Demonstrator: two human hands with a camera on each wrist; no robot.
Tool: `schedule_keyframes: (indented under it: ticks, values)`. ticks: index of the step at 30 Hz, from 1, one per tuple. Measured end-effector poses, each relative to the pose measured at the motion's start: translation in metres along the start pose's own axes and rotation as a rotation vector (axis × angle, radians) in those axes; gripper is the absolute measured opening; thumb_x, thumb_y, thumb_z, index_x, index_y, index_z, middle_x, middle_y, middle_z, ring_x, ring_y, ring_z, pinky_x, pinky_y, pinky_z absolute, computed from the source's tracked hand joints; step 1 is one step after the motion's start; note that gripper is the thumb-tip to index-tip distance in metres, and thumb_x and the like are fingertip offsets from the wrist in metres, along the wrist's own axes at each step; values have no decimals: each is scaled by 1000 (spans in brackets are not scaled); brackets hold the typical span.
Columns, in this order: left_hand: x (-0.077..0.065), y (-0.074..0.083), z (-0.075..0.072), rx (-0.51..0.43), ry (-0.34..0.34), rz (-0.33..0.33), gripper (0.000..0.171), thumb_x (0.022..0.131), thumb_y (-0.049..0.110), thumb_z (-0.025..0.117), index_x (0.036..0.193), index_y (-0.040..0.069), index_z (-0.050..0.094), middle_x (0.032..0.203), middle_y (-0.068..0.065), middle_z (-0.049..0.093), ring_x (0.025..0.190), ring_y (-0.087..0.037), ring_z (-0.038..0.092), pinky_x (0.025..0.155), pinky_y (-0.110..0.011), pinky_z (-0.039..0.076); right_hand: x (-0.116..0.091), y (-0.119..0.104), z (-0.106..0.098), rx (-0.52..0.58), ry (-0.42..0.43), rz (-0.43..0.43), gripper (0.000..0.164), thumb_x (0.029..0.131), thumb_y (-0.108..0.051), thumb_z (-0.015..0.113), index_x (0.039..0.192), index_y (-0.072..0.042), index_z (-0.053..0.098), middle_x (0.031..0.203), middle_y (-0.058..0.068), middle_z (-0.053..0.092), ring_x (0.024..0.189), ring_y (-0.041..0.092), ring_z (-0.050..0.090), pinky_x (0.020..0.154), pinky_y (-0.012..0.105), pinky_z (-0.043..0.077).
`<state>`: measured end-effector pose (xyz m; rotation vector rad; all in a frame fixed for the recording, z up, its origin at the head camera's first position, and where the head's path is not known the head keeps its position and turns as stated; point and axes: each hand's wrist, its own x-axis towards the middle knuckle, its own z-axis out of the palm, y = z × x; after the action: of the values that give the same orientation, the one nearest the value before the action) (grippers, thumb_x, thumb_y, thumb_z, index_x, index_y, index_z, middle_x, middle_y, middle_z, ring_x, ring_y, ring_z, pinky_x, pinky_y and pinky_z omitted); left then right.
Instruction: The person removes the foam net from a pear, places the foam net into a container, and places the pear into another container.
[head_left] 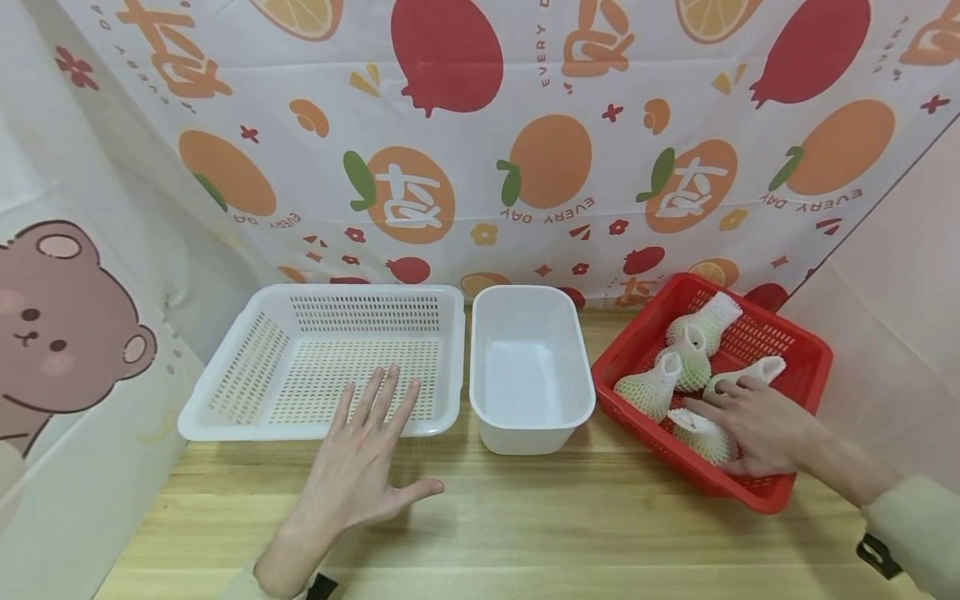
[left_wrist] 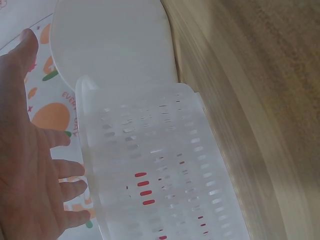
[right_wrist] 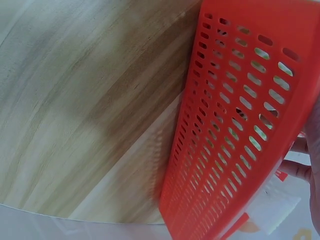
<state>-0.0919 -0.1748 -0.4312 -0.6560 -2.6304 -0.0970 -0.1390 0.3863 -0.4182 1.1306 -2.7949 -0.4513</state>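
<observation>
In the head view, my left hand (head_left: 360, 475) hovers at the front rim of a white perforated basket (head_left: 225, 429), its fingers straight and spread, holding nothing. The left wrist view shows those fingers beside the basket wall (left_wrist: 145, 150). My right hand (head_left: 765, 429) reaches into a red perforated basket (head_left: 813, 367). Its thumb and fingers are around a pale green fruit in a white foam net (head_left: 701, 437) at the front. Several more netted fruits (head_left: 648, 387) lie behind and left of it. In the right wrist view, the red wall (right_wrist: 225, 115) hides most of the fruit.
A deep white plastic bin (head_left: 532, 442) stands between the two baskets. All three containers rest on a wooden table (head_left: 525, 525). Behind them hangs a fruit-print cloth (head_left: 465, 167), and a bear-print cloth (head_left: 67, 333) hangs at the left.
</observation>
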Motion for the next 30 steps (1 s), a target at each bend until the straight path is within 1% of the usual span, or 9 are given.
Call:
schedule_keyframes:
  ticks: [3, 7, 9, 13, 15, 20, 25, 30]
  values:
    - [1, 0, 0, 1, 6, 1, 123, 81, 102, 25, 162, 10, 38, 169, -24, 37, 156, -43, 37, 124, -67, 31, 2, -1, 0, 17, -33, 11, 96, 60, -60, 90, 143, -18, 63, 112, 1, 76, 107, 25, 62, 94, 50, 52]
    - [1, 1, 0, -1, 10, 1, 123, 81, 102, 26, 161, 10, 41, 168, -24, 39, 156, -43, 37, 124, -68, 31, 4, -3, -1, 47, -65, 22, 96, 59, -58, 92, 142, -19, 63, 115, 2, 76, 110, 27, 64, 97, 54, 55]
    - [1, 1, 0, -2, 7, 0, 123, 81, 102, 26, 161, 10, 41, 168, -24, 38, 156, -43, 36, 125, -68, 30, 5, -3, -1, 72, -66, 21, 93, 59, -53, 94, 141, -20, 64, 117, 2, 76, 111, 28, 65, 97, 56, 57]
    - [1, 1, -1, -5, -9, -4, 123, 81, 101, 28, 163, 11, 38, 170, -24, 36, 158, -42, 35, 126, -67, 28, 8, -5, 1, 110, -42, -1, 84, 59, -44, 95, 135, -22, 66, 117, 1, 75, 110, 28, 67, 96, 58, 60]
    - [1, 1, -1, -4, -15, -4, 122, 81, 101, 29, 164, 11, 36, 170, -24, 35, 158, -42, 34, 126, -67, 28, 8, -6, 3, 115, -38, -4, 82, 58, -41, 96, 132, -22, 66, 117, 1, 74, 110, 28, 68, 95, 57, 61]
    - [1, 0, -1, 2, 0, 1, 122, 82, 101, 27, 162, 10, 40, 170, -23, 36, 157, -42, 36, 125, -68, 30, 6, -6, 5, 118, -40, 2, 83, 56, -40, 96, 131, -21, 65, 115, 1, 73, 108, 26, 68, 95, 55, 62]
    - [2, 0, -2, 3, 2, 4, 121, 82, 100, 28, 162, 10, 39, 169, -23, 38, 156, -43, 37, 125, -68, 31, 6, -5, 4, 83, 2, -27, 83, 56, -46, 96, 128, -21, 65, 112, 0, 73, 105, 25, 69, 92, 52, 63]
    - [1, 0, -3, 6, -3, 3, 122, 82, 101, 28, 162, 10, 39, 169, -24, 38, 157, -42, 36, 125, -68, 31, 4, -5, -5, 39, 21, -28, 88, 54, -54, 97, 128, -20, 64, 114, 1, 74, 107, 25, 70, 94, 52, 62]
